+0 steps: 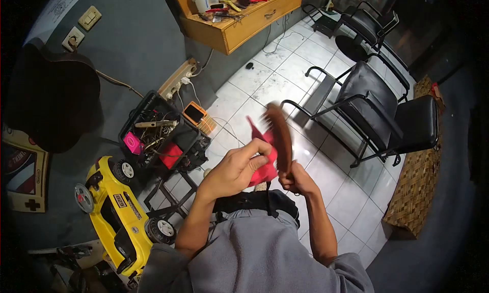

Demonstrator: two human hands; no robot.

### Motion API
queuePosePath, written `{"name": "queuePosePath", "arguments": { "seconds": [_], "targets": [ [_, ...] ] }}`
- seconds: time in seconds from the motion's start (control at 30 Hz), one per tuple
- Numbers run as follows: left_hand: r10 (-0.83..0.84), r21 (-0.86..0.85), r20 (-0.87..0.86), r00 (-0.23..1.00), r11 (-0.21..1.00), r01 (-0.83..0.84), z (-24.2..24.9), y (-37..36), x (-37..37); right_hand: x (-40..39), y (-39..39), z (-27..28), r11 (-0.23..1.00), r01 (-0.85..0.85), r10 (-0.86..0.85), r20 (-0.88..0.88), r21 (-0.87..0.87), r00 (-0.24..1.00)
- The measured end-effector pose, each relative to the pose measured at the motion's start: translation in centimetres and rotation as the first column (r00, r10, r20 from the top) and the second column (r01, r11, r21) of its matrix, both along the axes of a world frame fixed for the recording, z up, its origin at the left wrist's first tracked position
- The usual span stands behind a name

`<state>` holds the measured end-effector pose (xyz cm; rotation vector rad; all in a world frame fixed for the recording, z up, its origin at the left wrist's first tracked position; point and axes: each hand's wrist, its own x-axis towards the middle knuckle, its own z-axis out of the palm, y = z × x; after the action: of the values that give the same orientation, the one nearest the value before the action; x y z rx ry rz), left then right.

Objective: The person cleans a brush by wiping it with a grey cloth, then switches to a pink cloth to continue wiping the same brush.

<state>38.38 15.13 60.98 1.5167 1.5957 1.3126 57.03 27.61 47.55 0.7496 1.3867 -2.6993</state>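
My right hand (298,179) is wrapped round the handle of a brown brush (286,140), held upright with its bristles facing left and its top end blurred. To the left of the brush, my left hand (239,166) pinches a bright red-pink piece (265,173) that looks like cloth, with a pointed corner sticking up. Both hands are in front of my waist, and the bristle side of the brush overlaps the red piece in this view. Part of the red piece is hidden behind my left fingers.
Black salon chairs (369,99) stand on the white tiled floor (336,191) at right. A wooden drawer shelf (249,25) carries bottles and tools. At left are a black crate (147,107) of cables and a yellow toy car (119,211). A woven box (407,206) lines the right wall.
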Motion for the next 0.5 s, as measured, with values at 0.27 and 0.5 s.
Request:
{"name": "queuePosePath", "arguments": {
  "seconds": [0.27,0.5],
  "targets": [
    [0.115,0.190,0.222,0.968,0.969,-0.158,1.3,-2.0,-1.0,3.2,0.0,-19.0,0.235,-0.832,0.116,0.835,0.503,0.538],
    [0.139,0.140,0.445,0.885,0.965,-0.222,0.1,-2.2,-1.2,6.1,-1.9,-24.5,0.575,-0.320,-0.181,0.498,0.753,0.848]
  ]
}}
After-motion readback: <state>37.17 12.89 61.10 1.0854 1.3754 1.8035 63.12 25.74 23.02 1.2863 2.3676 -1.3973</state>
